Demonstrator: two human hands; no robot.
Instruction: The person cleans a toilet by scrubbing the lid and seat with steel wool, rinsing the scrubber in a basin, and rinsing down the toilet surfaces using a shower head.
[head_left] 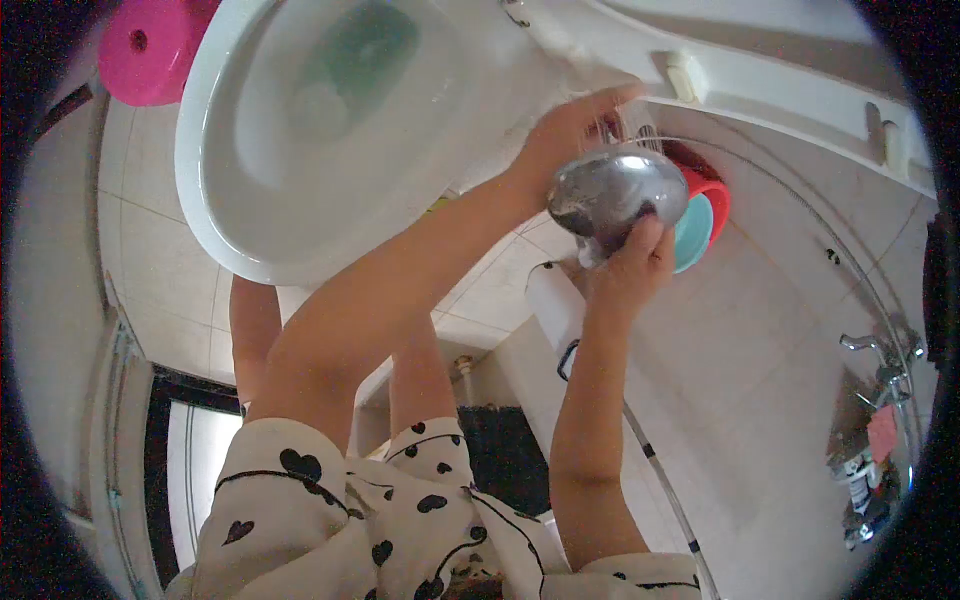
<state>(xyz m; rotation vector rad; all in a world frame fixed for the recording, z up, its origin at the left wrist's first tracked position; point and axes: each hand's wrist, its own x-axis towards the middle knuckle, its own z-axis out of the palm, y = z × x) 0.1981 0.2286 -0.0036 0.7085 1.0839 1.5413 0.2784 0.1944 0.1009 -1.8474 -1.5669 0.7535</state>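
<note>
A shiny silver shower head (618,190) is in my right hand (640,262), its thumb and fingers wrapped round the near side. Water streams from its far side onto my left hand (580,120), which reaches past it at the rim of the white toilet bowl (230,200). The fingers of my left hand are partly hidden by the spray and the shower head, so its grip is unclear. Green-tinted water (365,50) lies in the bowl. Beside the bowl is the raised white seat (780,115).
A red basin (716,198) and a light blue one (692,235) sit behind the shower head. A metal hose (800,195) curves to a wall tap (885,360). A pink container (150,60) is at upper left, a white bin-like object (555,305) below the shower head.
</note>
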